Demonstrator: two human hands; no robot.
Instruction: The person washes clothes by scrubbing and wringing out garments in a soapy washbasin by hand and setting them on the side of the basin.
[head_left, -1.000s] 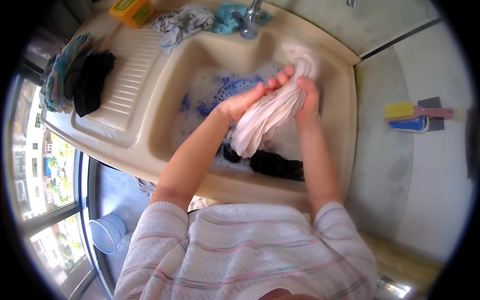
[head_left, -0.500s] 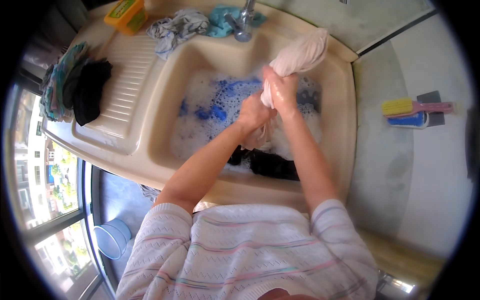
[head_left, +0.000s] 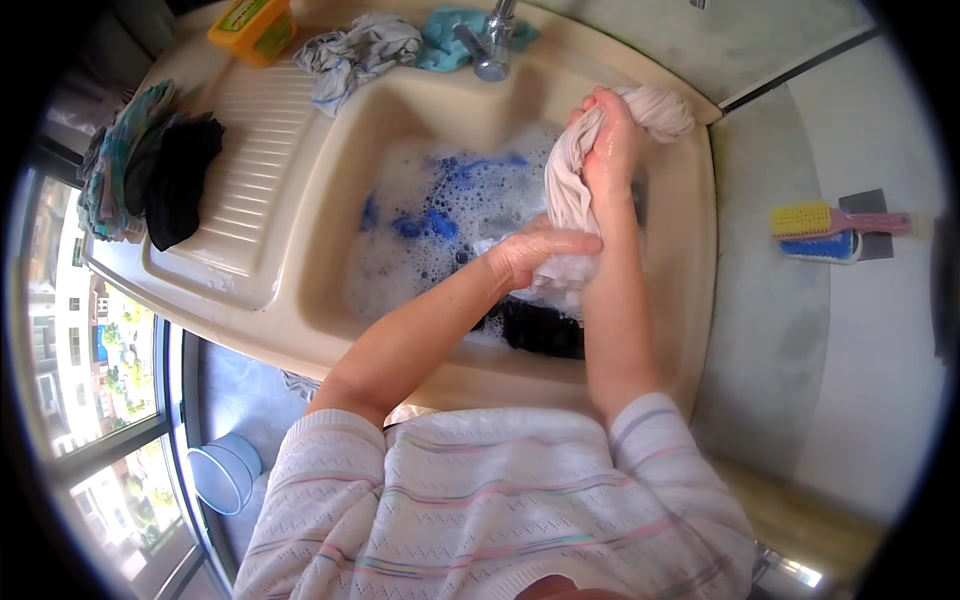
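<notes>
A pale pink twisted cloth (head_left: pixel 568 180) stretches between my two hands above the sink basin (head_left: pixel 325 215). My right hand (head_left: pixel 608 145) is wrapped round its upper part, and one end hangs over toward the basin's right rim. Lower down, my left hand (head_left: pixel 545 252) grips the other end, its thumb lying across the cloth beside my right forearm. Below them the basin holds sudsy water (head_left: pixel 400 265) with a blue item (head_left: pixel 425 223) partly under the foam. A black cloth (head_left: pixel 540 328) lies at the basin's near side.
Behind the basin are a faucet (head_left: pixel 490 55), a teal cloth (head_left: pixel 445 40) and a grey-white cloth (head_left: pixel 358 50). Dark and patterned clothes (head_left: pixel 180 180) lie on the left ledge near an orange tub (head_left: pixel 252 30). Brushes (head_left: pixel 825 220) hang at right; a bucket (head_left: pixel 225 475) stands lower left.
My hands have moved apart along the cloth: the right up and to the right, the left slightly down and right. The cloth's upper end has dropped over to the right.
</notes>
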